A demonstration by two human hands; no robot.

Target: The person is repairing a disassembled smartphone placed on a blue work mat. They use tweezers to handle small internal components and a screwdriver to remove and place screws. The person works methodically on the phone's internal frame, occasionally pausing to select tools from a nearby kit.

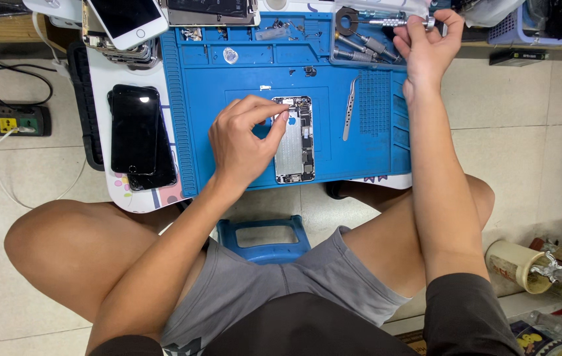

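Blue repair mat (241,66) on the bench has the opened phone (295,139) dead centre, left hand (241,142) pinching at its top edge, right hand (428,46) closed on a screwdriver (393,22), so I'd pin the chassis flat before driving.

The blue mat (248,72) looks like matt rubbery silicone, ribbed along its edges. On it the opened phone (294,140) shows a dull grey metal shield and dark, finely detailed boards. At three o'clock of it lie tweezers (350,115) of brushed steel. The screwdriver (386,22) at one o'clock is knurled, shiny metal. At nine o'clock a black phone (135,128) has glossy, reflective glass. The floor (525,132) is smooth pale tile.
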